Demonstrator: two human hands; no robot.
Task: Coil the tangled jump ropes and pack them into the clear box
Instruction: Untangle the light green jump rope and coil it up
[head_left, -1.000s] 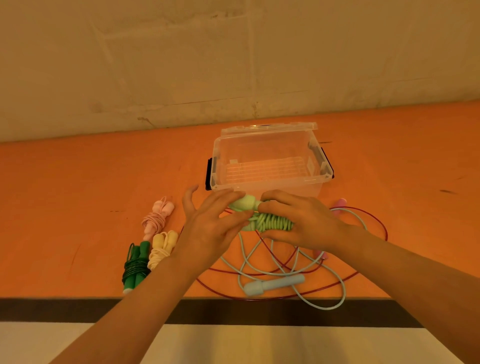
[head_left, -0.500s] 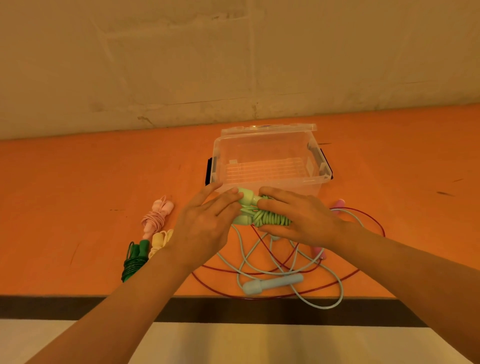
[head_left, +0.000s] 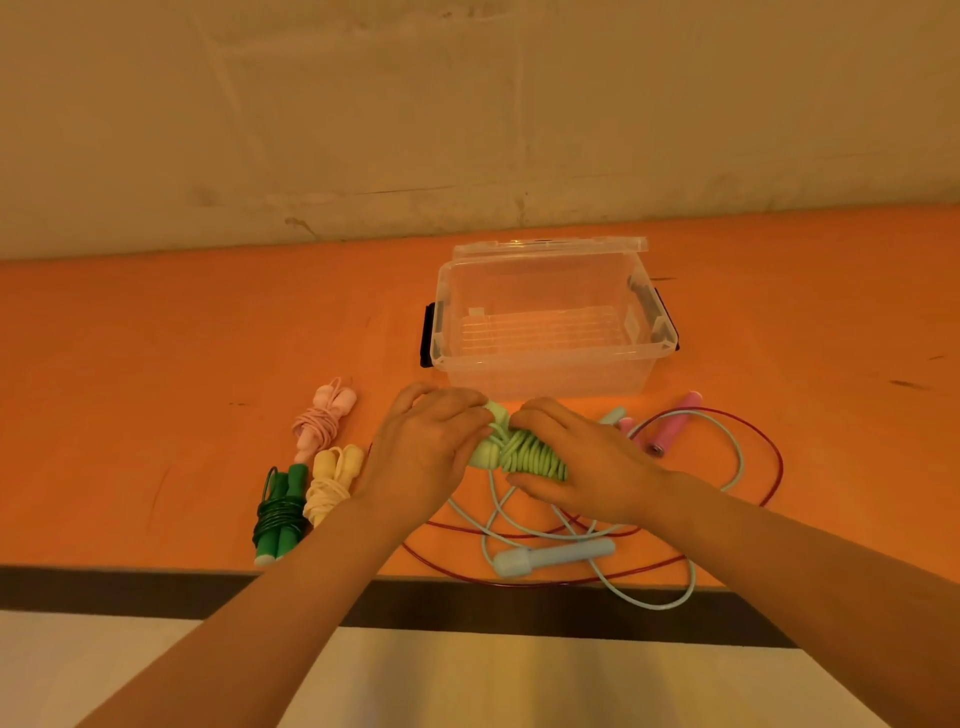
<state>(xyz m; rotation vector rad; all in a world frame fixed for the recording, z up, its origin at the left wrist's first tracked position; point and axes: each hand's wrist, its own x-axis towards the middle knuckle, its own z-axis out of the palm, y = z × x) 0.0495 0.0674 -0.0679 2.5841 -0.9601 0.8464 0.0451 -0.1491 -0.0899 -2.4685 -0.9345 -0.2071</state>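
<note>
A light green jump rope (head_left: 524, 453), wound round its own handles, is held just in front of the clear box (head_left: 545, 376). My right hand (head_left: 576, 462) grips the coiled part. My left hand (head_left: 426, 452) curls over the handle ends on the left. The box stands open with nothing in it, its lid tipped back. Under my hands lie a loose light blue rope (head_left: 556, 556) and a dark red rope with pink handles (head_left: 675, 423), tangled together. Three coiled ropes lie to the left: pink (head_left: 322, 421), cream (head_left: 332, 480), dark green (head_left: 280, 514).
The orange table (head_left: 156, 364) meets a pale wall at the back. Its dark front edge (head_left: 104, 587) runs across the lower view, and the blue rope's loop hangs slightly past it. Bare orange surface lies to the far left and right of the box.
My left hand has moved from open fingers beside the green bundle to curling over its handle ends. The camera view has dipped slightly; the bundle stays in front of the box.
</note>
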